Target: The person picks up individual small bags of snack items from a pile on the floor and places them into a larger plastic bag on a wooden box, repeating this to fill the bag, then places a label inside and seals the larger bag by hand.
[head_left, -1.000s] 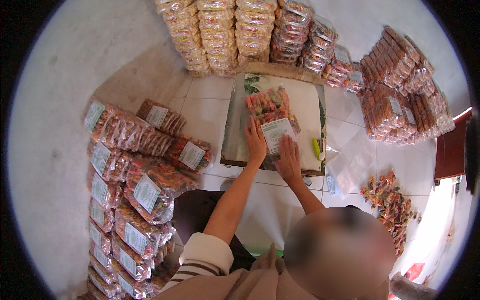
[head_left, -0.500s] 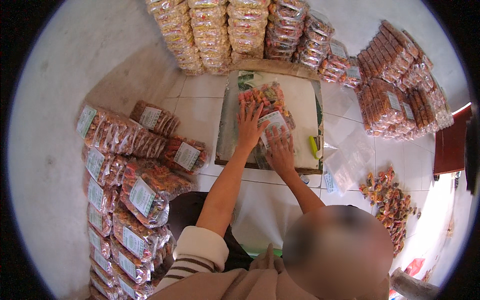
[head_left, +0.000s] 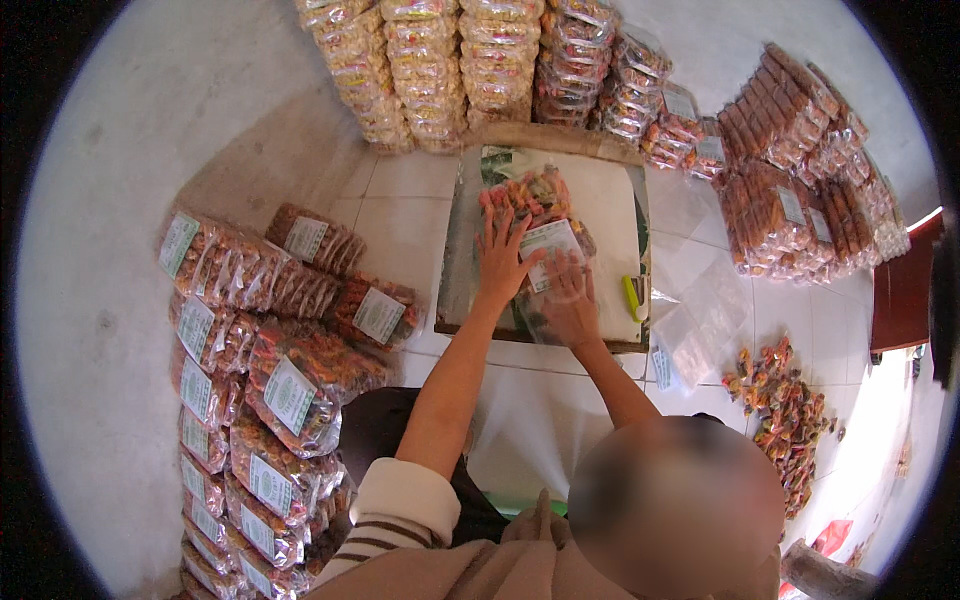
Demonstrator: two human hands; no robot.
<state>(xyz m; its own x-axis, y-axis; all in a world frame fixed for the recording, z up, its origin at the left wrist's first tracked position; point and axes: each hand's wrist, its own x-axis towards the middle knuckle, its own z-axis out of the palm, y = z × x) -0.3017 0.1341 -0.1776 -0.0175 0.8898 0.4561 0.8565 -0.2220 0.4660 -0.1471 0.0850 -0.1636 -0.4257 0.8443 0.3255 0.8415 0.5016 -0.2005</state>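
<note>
A clear plastic bag of red, orange and yellow wrapped-looking pieces [head_left: 540, 190] lies flat on a low, worn table [head_left: 612, 200]. A white and green paper label [head_left: 545, 240] sits at the lower part of its contents. My left hand [head_left: 500, 262] rests on the bag's left side with fingers spread, the thumb reaching to the label. Lying flat on the bag's near end, my right hand [head_left: 572, 300] touches the plastic just below the label. A green-yellow stapler [head_left: 637, 297] lies at the table's right edge.
Filled, labelled bags [head_left: 285, 390] are piled on the left. Tall stacks of bagged snacks [head_left: 420, 70] line the back, with brown packs [head_left: 775, 210] at the right. Empty clear bags [head_left: 700, 320] and a heap of loose pieces [head_left: 785, 420] lie on the right floor.
My right hand has slid slightly nearer along the bag, off much of the label. My left hand stays on the bag's left side. The whole view has shifted a little.
</note>
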